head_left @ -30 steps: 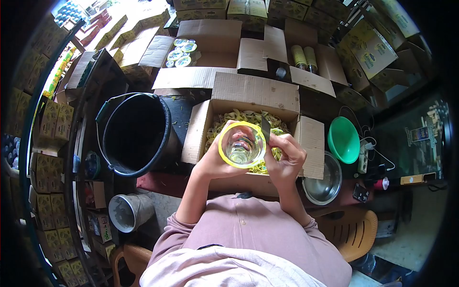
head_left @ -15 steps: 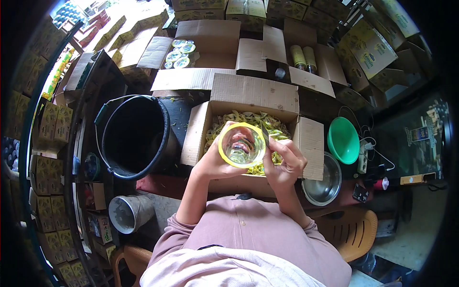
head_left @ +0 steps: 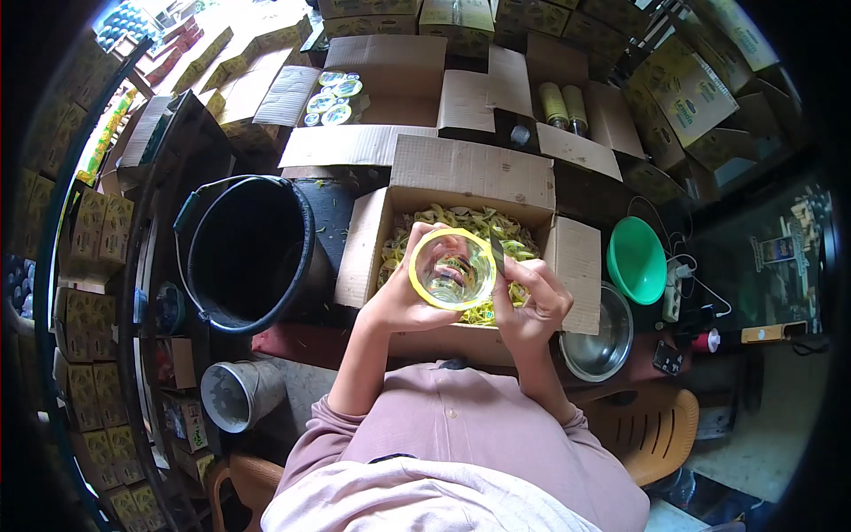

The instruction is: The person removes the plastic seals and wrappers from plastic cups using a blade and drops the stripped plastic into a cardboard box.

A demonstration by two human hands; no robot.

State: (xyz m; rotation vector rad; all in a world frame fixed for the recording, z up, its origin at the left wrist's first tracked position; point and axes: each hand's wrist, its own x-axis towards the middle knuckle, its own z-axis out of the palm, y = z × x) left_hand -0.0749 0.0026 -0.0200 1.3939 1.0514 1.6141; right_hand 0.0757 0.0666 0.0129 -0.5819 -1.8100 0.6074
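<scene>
A clear cup with a yellow rim is tilted so that its open mouth faces me. My left hand is wrapped round its left side. At the cup's right edge, my right hand pinches a dark flat blade, which lies close against the yellow rim. Both hands are above an open cardboard box full of yellow-green strips.
A large black bucket stands left, a grey bucket below it. To the right are a green bowl, a metal bowl and a phone. Behind, boxes hold round lidded cups and two jars.
The cup has shifted slightly right and turned a little in my left hand. My right hand and the blade have also moved slightly right, and the blade's angle has changed.
</scene>
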